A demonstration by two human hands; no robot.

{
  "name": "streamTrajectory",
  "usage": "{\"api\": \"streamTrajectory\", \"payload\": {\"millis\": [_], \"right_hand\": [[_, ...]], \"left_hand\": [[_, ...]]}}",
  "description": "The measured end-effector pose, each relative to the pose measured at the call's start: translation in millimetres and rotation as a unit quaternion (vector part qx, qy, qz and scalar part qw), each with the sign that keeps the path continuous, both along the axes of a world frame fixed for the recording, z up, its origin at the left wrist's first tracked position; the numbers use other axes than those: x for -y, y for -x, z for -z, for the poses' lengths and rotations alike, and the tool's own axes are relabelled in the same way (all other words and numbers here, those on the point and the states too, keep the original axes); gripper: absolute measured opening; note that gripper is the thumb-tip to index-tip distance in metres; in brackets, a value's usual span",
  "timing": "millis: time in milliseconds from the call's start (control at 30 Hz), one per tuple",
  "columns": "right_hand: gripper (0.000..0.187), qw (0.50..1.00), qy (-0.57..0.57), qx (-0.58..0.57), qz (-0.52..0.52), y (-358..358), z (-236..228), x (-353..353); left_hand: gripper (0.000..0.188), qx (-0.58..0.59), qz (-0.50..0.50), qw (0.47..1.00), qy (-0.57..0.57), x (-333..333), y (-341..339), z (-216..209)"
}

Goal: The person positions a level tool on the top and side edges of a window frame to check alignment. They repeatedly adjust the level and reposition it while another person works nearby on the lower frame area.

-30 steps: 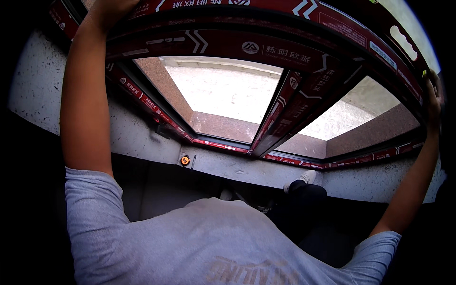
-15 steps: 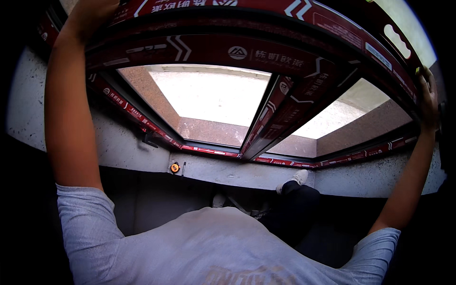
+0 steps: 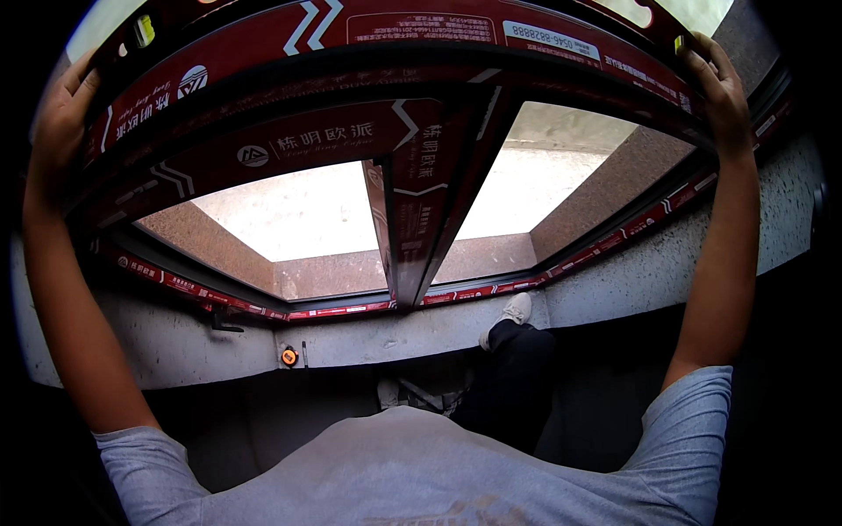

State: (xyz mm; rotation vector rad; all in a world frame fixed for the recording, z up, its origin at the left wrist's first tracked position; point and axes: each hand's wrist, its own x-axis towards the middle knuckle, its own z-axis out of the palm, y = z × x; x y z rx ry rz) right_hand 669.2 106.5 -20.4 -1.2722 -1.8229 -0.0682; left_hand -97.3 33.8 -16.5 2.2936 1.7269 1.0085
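Left hand (image 3: pixel 60 118) and right hand (image 3: pixel 719 83) are clamped on opposite ends of the red-wrapped window frame (image 3: pixel 421 53), steadied level over the opening.

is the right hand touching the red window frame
Touching. The head view shows the right hand wrapped over the top bar of the red window frame, fingers on its edge.

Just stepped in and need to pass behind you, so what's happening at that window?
A person stands at a concrete sill with both arms raised. The left hand and the right hand grip the two ends of a dark red window frame wrapped in protective film. One foot is propped against the wall below the sill. An orange tape measure sits on the ledge.
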Motion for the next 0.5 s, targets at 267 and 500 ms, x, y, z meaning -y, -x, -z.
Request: {"api": "streamTrajectory", "payload": {"millis": [267,500], "right_hand": [[0.069,1.0,0.016,0.012,-0.012,-5.4,-0.6,-1.4],[0.062,1.0,-0.012,0.007,-0.014,11.5,4.1,6.3]], "left_hand": [[0.054,-0.06,-0.039,0.996,-0.05,-2.3,17.1,9.0],[0.057,-0.019,-0.077,0.997,-0.014,4.0,7.6,2.7]]}}
